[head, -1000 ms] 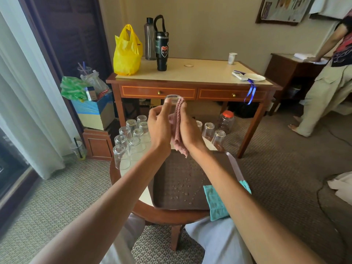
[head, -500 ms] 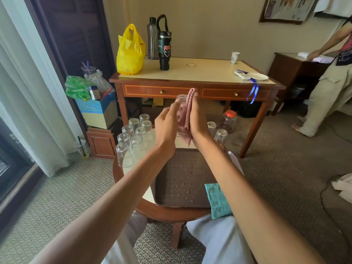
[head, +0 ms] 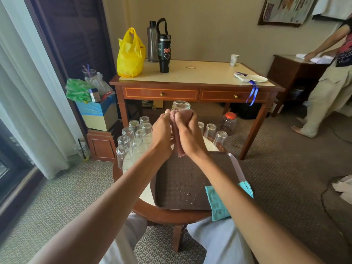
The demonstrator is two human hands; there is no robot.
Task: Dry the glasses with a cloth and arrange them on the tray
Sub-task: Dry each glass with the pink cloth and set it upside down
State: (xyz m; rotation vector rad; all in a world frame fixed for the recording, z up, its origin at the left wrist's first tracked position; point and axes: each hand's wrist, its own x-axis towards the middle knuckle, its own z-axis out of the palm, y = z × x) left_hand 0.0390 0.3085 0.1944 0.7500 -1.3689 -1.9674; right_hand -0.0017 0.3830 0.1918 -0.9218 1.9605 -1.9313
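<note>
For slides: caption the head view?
Left hand and right hand wrap pink cloth around a glass above the tray.

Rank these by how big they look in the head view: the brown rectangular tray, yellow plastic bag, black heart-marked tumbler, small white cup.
1. Brown rectangular tray, helped by being nearest the camera.
2. Yellow plastic bag.
3. Black heart-marked tumbler.
4. Small white cup.

No word or number can be read anywhere. The one clear mark is a red heart with two dark eyes, printed on the side of the black tumbler point(head: 164, 54) near the back left corner of the worktop point(head: 209, 74). A pale label band above the heart is too small to read. The framed poster point(head: 285, 10) on the wall carries blocks of print, all illegible.
</note>
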